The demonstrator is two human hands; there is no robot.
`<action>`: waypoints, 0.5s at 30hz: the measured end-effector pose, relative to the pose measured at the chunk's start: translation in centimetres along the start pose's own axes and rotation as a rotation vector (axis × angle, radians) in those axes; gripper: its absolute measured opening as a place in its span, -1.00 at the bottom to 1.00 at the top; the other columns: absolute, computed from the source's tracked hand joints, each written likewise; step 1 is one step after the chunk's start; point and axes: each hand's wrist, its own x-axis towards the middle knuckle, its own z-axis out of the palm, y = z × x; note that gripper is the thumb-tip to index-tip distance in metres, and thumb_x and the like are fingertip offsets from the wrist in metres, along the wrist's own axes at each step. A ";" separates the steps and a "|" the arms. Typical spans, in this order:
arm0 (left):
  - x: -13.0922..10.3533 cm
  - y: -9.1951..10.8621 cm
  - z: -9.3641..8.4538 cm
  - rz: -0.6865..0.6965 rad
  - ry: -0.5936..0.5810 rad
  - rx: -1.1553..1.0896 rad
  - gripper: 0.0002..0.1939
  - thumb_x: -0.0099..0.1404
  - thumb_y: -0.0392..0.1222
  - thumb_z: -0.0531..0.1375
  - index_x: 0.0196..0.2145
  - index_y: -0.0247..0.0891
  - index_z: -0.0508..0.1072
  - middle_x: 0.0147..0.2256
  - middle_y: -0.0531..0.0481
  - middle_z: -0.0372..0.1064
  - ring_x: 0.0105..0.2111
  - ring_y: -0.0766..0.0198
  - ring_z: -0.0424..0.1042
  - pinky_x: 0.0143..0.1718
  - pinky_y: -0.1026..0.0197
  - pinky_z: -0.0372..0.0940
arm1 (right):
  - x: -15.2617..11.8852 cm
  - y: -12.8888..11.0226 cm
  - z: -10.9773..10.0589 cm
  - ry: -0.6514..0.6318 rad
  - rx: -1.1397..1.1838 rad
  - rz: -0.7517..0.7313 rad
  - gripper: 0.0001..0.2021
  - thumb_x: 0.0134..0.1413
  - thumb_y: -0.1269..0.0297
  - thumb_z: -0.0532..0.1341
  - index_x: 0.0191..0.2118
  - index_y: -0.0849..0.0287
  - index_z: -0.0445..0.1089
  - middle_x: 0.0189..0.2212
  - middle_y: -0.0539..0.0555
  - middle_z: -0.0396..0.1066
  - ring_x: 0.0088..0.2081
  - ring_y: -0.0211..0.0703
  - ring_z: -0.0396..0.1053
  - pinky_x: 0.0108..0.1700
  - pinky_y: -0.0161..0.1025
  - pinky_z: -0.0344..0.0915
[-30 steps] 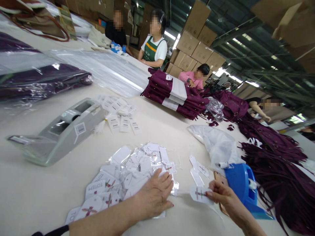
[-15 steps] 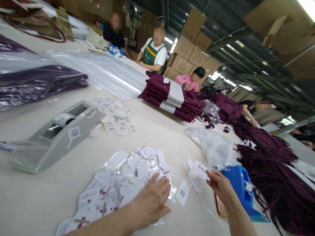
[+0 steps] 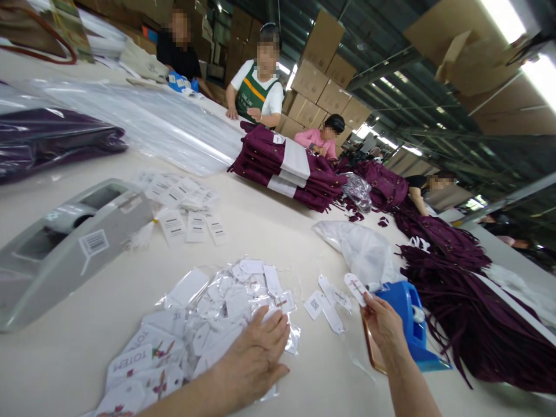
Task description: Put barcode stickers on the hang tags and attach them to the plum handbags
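Observation:
My left hand (image 3: pixel 256 353) lies with fingers spread over the right side of a heap of white hang tags (image 3: pixel 232 295), some in clear plastic. Larger tags printed TOTEM (image 3: pixel 132 362) fan out at the heap's lower left. Between thumb and fingers, my right hand (image 3: pixel 382 321) pinches one white hang tag (image 3: pixel 355 288) with a small printed figure. Left of that hand several loose tags (image 3: pixel 332 315) lie on the table, one bearing a QR code. Just behind the right hand stands a blue tape dispenser (image 3: pixel 410 313), with a brown-edged flat object (image 3: pixel 374 350) partly hidden under the wrist.
A grey tape dispenser (image 3: pixel 69 243) stands at left near barcode labels (image 3: pixel 186 202). Stacked purple fringed bags (image 3: pixel 286 165) lie beyond, with more purple fringe (image 3: pixel 486 318) at right. A crumpled white plastic bag (image 3: pixel 360 249) sits between. Several people work across the table.
My right hand has lifted its tag away from the loose tags, which now lie rearranged on the table. My left hand stays on the heap. The camera view has shifted slightly.

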 end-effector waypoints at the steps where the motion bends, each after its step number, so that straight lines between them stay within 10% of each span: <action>1: 0.0 0.0 0.1 -0.004 0.005 -0.006 -0.46 0.33 0.03 -0.10 0.14 -0.38 0.13 0.14 -0.26 0.10 0.16 0.00 0.05 0.15 -0.13 -0.14 | -0.1 -0.1 0.0 -0.007 -0.002 -0.002 -0.72 -0.56 0.37 0.44 -0.64 0.19 0.32 -0.73 -0.13 0.28 -0.69 -0.40 0.20 -0.71 -0.46 0.19; 15: -0.3 -0.4 0.6 0.040 0.055 -0.030 -0.41 0.24 -0.08 0.10 0.18 -0.24 0.04 0.15 -0.17 0.10 0.16 0.00 0.04 0.16 -0.16 -0.07 | -3.5 -4.4 0.7 -0.203 0.014 -0.018 -0.70 -0.51 0.27 0.46 -0.58 0.16 0.33 -0.64 -0.11 0.31 -0.61 -0.40 0.22 -0.59 -0.46 0.23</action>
